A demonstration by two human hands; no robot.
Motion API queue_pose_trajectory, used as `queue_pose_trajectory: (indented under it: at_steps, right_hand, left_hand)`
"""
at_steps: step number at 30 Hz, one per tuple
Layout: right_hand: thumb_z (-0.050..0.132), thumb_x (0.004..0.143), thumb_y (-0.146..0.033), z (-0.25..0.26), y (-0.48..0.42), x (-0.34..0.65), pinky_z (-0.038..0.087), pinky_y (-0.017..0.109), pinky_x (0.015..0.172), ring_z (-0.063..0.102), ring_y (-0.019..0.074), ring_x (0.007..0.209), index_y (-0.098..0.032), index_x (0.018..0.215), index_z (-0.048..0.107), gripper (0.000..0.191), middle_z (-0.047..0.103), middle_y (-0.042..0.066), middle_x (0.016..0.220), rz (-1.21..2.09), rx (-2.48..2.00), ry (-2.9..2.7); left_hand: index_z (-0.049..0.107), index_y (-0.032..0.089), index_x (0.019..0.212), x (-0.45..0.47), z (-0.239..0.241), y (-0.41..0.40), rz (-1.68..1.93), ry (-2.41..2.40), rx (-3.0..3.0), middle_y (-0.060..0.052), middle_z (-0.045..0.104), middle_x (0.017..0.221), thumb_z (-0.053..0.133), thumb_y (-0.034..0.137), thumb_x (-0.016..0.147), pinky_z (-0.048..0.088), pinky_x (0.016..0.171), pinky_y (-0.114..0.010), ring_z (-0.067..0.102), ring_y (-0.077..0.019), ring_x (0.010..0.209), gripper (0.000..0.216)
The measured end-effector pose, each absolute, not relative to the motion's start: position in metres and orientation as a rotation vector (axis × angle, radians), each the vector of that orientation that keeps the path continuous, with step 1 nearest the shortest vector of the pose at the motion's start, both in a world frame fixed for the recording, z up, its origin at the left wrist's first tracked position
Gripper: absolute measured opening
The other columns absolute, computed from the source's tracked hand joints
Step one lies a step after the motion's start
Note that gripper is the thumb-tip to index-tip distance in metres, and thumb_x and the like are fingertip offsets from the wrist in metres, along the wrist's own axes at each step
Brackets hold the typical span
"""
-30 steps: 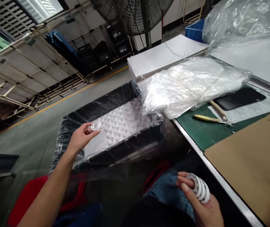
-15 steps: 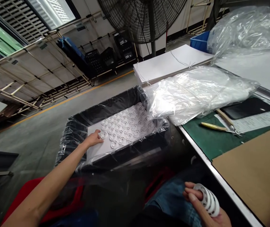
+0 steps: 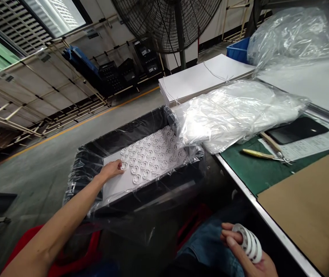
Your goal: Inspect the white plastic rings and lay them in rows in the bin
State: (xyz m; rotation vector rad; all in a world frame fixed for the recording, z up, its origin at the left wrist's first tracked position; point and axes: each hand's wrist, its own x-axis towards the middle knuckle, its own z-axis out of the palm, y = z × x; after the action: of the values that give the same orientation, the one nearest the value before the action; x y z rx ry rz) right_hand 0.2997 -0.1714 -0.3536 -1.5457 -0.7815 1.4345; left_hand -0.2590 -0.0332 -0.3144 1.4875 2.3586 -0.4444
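Note:
My left hand [image 3: 112, 170] reaches into a black crate [image 3: 124, 138] lined with clear plastic film. Its fingertips close on the edge of a white plastic ring [image 3: 124, 166], which lies at the near left end of several rows of like rings [image 3: 155, 168]. These rings lie flat on a white sheet [image 3: 115, 188] in the crate. Low on the right, above my lap, my right hand [image 3: 243, 250] is closed around a short stack of white plastic rings [image 3: 251, 244], with fingers through the hole of the end ring.
To the right is a workbench with a green mat [image 3: 239, 169], yellow-handled pliers [image 3: 261, 154], a black phone [image 3: 298, 130] and brown cardboard [image 3: 311, 207]. Clear plastic bags [image 3: 228, 115] overhang the crate's right end. A red stool [image 3: 91, 246] stands below; a large fan [image 3: 167, 23] stands behind.
My left fingers have drawn together on the ring at the end of the row. My right hand still holds its stack. The whole view has shifted slightly.

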Motion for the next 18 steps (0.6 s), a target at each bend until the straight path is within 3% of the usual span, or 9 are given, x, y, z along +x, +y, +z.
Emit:
queue_pose_trajectory:
  at_steps: [5,9,12,15,18]
  right_hand:
    - [0.088,0.074,-0.063,-0.362,-0.169,0.304,0.069,0.04,0.082,0.08,0.0367,0.098,-0.023,0.1,0.089,0.048,0.081,0.018,0.122,1.602,-1.424,-0.753]
    - [0.071,0.091,-0.064,-0.352,-0.166,0.297,0.067,0.04,0.083,0.079,0.0339,0.104,-0.027,0.117,0.085,0.048,0.077,0.015,0.134,1.622,-1.38,-0.668]
    - [0.077,0.089,-0.059,-0.337,-0.159,0.286,0.062,0.044,0.094,0.076,0.0334,0.108,-0.027,0.11,0.087,0.039,0.079,0.014,0.129,1.61,-1.386,-0.729]
    - [0.082,0.086,-0.055,-0.327,-0.151,0.28,0.056,0.048,0.102,0.074,0.0337,0.11,-0.027,0.1,0.088,0.032,0.079,0.013,0.126,1.61,-1.327,-0.816]
    - [0.083,0.086,-0.051,-0.32,-0.147,0.283,0.055,0.046,0.101,0.073,0.0322,0.11,-0.026,0.099,0.088,0.028,0.079,0.011,0.125,1.59,-1.243,-0.864]
  left_hand:
    - [0.07,0.015,0.092,-0.251,-0.282,-0.032,-0.193,2.534,1.553,-0.003,0.074,0.082,0.073,0.049,0.093,0.058,0.074,-0.034,0.071,-0.0203,0.076,0.034]
    - [0.073,0.022,0.1,-0.199,-0.239,-0.038,0.275,2.582,1.788,0.0,0.079,0.087,0.065,0.061,0.091,0.058,0.075,-0.028,0.074,-0.0203,0.081,0.041]
    - [0.078,0.034,0.103,-0.125,-0.217,-0.051,0.801,2.448,2.091,0.01,0.081,0.097,0.078,0.064,0.082,0.057,0.075,-0.029,0.071,-0.0159,0.072,0.036]
    - [0.078,0.035,0.102,-0.039,-0.219,-0.067,0.912,1.706,2.316,0.008,0.081,0.092,0.078,0.055,0.088,0.062,0.075,-0.031,0.074,-0.0193,0.075,0.024]
    - [0.075,0.03,0.119,0.033,-0.245,-0.076,0.747,1.115,2.265,-0.001,0.081,0.107,0.079,0.041,0.092,0.064,0.086,-0.028,0.078,-0.0197,0.092,0.029]
